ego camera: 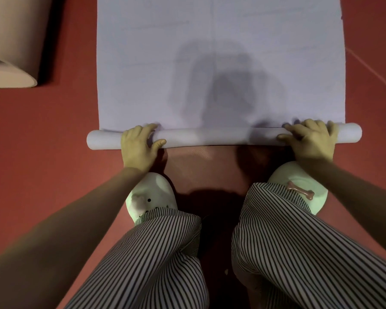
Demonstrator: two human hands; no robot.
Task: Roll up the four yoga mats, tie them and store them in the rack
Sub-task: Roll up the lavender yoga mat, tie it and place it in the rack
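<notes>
Nearest the camera, striped trousers (165,253) and 2 pale slippers (152,195) stand on the red floor (42,130). Just beyond the toes, the left hand (139,146) and right hand (310,141) curl over the slim rolled end (221,137) of the lilac mat (221,52), 1 near each tip — fingers on top, thumbs on the near side. The rest of the mat lies flat on the floor, stretching away. It looks light, soft and springy, likely to loosen or telescope if gripped unevenly; holds close to both ends suit it. At far left, well apart, lies a beige rolled mat (11,41) — nothing visible blocks the rolling path.
</notes>
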